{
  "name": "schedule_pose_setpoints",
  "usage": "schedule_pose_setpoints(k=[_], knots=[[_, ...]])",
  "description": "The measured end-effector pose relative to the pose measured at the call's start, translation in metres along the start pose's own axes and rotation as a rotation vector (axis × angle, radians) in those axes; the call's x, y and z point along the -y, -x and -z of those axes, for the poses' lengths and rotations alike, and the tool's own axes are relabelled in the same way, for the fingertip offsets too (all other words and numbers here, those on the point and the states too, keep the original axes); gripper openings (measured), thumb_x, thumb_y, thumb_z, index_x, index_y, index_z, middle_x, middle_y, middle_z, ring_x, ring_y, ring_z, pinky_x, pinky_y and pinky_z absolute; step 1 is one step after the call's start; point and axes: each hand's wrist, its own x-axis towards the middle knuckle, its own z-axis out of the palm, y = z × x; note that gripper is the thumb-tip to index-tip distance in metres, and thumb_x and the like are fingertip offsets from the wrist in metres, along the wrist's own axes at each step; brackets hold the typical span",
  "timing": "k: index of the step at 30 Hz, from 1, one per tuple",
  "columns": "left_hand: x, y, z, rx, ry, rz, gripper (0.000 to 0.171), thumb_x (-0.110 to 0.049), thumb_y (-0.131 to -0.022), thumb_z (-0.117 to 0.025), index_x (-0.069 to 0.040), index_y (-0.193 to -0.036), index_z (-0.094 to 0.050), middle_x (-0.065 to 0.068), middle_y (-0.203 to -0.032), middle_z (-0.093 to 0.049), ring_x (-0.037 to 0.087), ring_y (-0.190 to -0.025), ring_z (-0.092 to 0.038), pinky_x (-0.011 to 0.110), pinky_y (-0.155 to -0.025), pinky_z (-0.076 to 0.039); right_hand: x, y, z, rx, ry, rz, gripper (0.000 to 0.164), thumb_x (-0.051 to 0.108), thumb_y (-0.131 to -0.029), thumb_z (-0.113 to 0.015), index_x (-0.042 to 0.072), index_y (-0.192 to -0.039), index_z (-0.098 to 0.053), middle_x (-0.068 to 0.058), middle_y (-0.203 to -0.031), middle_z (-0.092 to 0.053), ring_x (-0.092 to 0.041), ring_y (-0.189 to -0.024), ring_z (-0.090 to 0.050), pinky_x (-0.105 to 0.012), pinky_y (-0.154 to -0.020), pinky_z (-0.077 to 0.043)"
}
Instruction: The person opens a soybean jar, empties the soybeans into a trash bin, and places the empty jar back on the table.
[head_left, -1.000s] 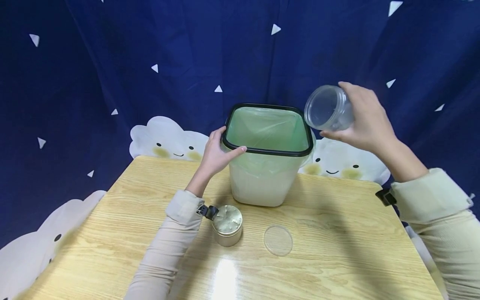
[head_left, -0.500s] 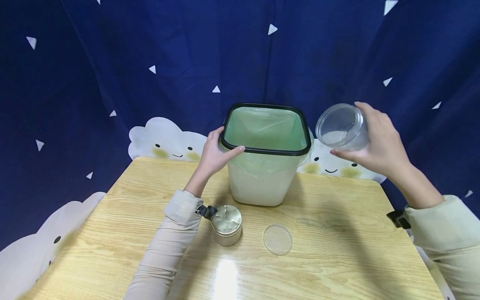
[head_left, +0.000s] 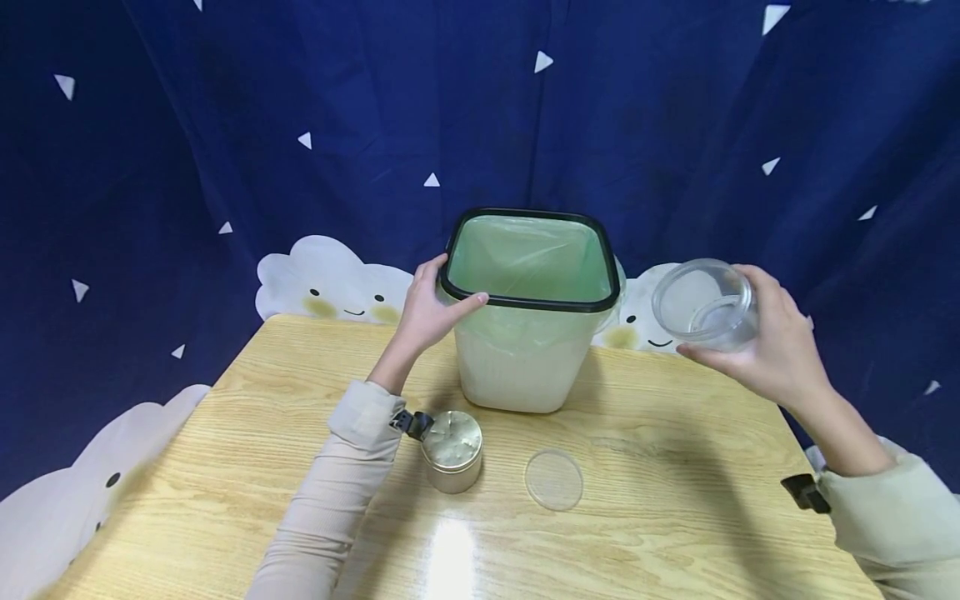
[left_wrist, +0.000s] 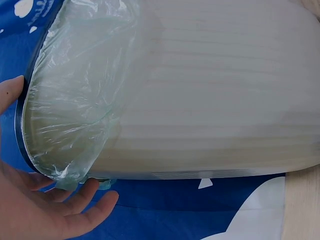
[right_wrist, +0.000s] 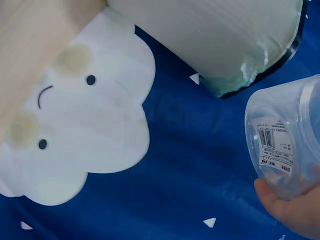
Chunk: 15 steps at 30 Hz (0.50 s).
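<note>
My left hand (head_left: 435,310) holds the near-left corner of a white trash can (head_left: 521,362) by its black rim, thumb on the front edge. A pale green bag lines the can and folds over the rim; in the left wrist view my fingers (left_wrist: 82,200) bend around the corner by the bag (left_wrist: 80,95). Right of the can, my right hand (head_left: 783,346) grips a clear plastic jar (head_left: 705,304) in the air. The jar is tilted, its open mouth facing left and toward the head camera. A barcode label (right_wrist: 272,142) shows on the jar's base.
A round silver tin (head_left: 453,454) stands on the wooden table (head_left: 645,533) beside my left wrist. To its right lies a flat clear disc (head_left: 553,480), like a jar lid. Behind the table hangs a blue curtain (head_left: 360,108) with white cloud shapes.
My right hand has moved the jar down and right, away from the can's rim, and its mouth has turned more upward. The left hand and the can stay in place.
</note>
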Motion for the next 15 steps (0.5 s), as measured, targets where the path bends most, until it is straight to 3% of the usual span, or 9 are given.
schedule_pose_setpoints(k=[15], knots=[[0.002, -0.001, -0.001, -0.011, -0.002, -0.008, 0.085, -0.038, -0.073, -0.072, -0.002, -0.138, -0.032, 0.015, -0.137, -0.035, 0.027, -0.128, -0.031, 0.039, -0.104, -0.026, -0.023, 0.042, -0.028, -0.001, -0.075, -0.137, 0.099, 0.012, -0.046, -0.088, -0.001, -0.129, -0.035, -0.026, -0.111, -0.05, -0.043, -0.095, -0.047, -0.051, -0.073, -0.034]])
